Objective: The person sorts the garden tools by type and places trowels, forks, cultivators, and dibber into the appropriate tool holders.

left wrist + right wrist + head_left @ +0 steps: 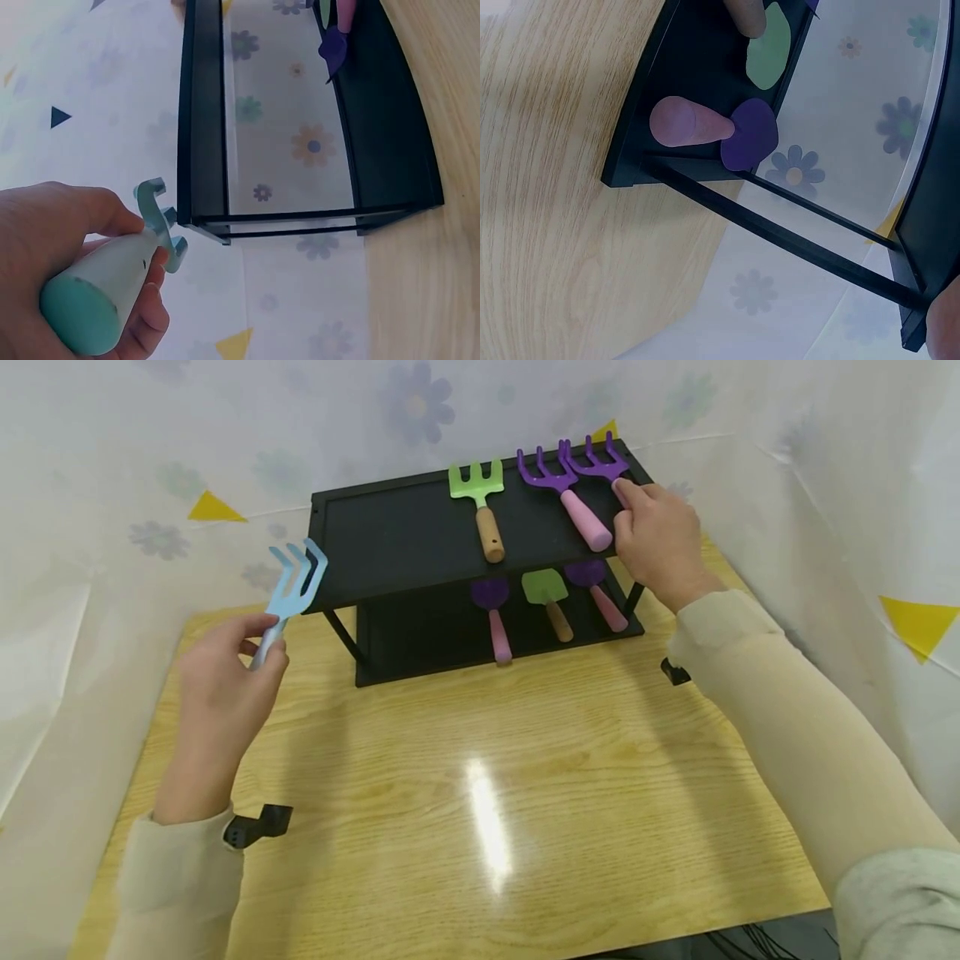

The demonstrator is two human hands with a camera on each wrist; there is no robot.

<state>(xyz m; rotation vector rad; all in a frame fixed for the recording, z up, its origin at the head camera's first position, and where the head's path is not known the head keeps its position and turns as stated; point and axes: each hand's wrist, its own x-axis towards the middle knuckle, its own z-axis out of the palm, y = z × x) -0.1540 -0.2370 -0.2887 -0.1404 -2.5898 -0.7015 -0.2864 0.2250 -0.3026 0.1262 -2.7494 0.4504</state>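
My left hand (232, 681) holds a light blue hand rake (295, 589) by its handle, beside the left end of a black two-tier rack (397, 543). In the left wrist view, the pale handle (112, 285) shows a teal end. At the rack's right end, my right hand (660, 539) grips the handle of a purple hand rake (603, 467), its tines over the top shelf. Most of that handle is hidden by the fingers. Just left of it lies another purple rake with a pink handle (587, 521), and further left a green hand fork (477, 489) with a wooden handle.
On the lower shelf lie a purple trowel (491, 595), a green trowel (545, 587) and a second purple trowel (751, 135), handles toward the front. The rack stands on a wood-grain table (420, 760). Flower-printed sheeting (360, 418) hangs behind and at both sides.
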